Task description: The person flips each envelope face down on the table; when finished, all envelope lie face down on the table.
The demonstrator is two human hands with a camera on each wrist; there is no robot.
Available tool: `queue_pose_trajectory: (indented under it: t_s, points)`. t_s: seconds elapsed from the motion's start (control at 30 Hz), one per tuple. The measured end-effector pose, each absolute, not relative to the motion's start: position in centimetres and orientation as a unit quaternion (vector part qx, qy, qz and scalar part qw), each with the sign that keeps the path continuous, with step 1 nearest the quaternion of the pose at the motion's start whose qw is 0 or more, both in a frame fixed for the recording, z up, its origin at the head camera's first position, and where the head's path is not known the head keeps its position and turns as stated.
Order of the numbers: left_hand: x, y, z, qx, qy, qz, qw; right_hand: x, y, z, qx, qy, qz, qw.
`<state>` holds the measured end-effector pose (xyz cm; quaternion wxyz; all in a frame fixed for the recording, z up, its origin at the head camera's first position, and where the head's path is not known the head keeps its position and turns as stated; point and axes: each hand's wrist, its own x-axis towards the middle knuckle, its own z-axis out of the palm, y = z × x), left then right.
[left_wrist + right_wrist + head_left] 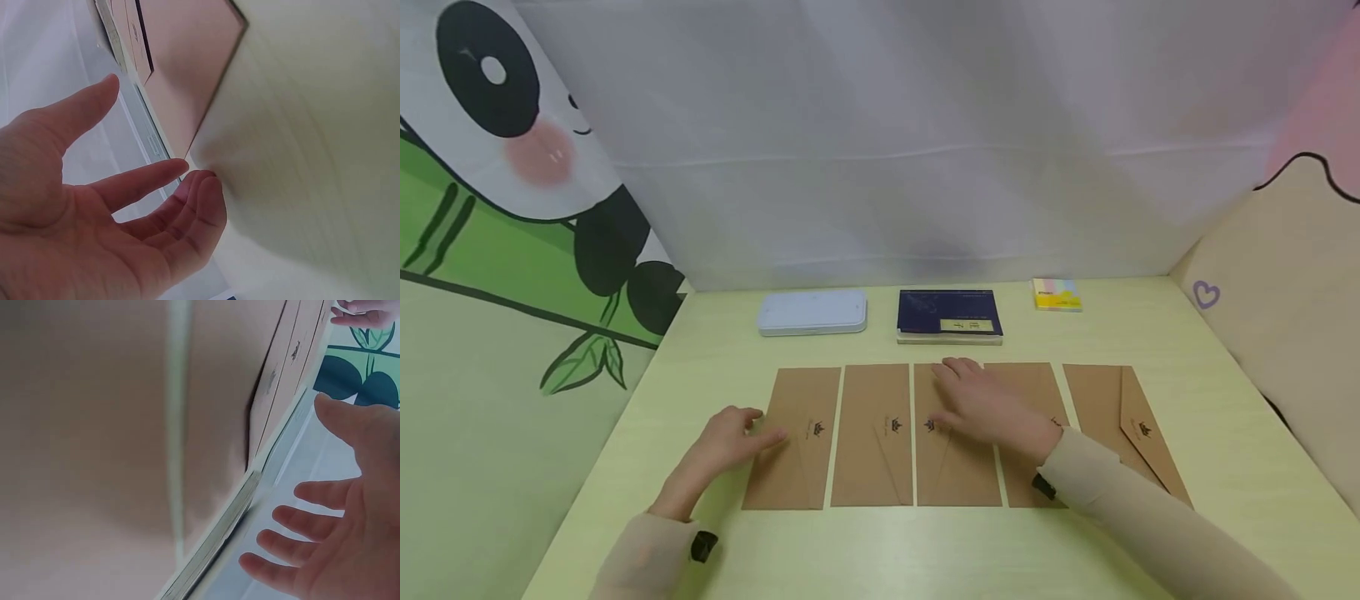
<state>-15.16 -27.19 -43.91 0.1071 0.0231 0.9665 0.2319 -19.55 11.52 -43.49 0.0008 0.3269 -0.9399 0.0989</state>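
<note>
Several brown kraft envelopes lie side by side in a row on the table, each with a small dark crown print. Over the left edge of the leftmost envelope (793,392) is my left hand (733,437), thumb out and the other fingers loosely bent, gripping nothing. In the left wrist view, its fingertips are near a corner of an envelope (181,81). My right hand (988,408) hovers over the third envelope (962,479) and the fourth envelope (1026,383), partly covering both. The right wrist view shows its fingers spread and holding nothing. At the right end is another envelope (1093,404).
Behind the row stand a pale blue flat case (812,312), a dark blue notebook (925,312) and a small pack of coloured sticky notes (1056,296). A white cloth (925,167) hangs at the back of the table (880,550). Printed panels flank both sides.
</note>
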Motion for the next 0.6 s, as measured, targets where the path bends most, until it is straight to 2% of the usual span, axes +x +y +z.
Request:
queue_pose_trajectory:
  t_s: [0.1, 0.6]
  points:
    - [-15.2, -27.2, -43.9, 0.023, 0.966, 0.232, 0.107, -19.9, 10.1, -43.7, 0.319, -0.943, 0.094, -0.020]
    - [-15.7, -27.0, -44.0, 0.021, 0.966, 0.233, 0.113, -20.0, 3.5, -44.8, 0.368, -0.928, 0.044, -0.033]
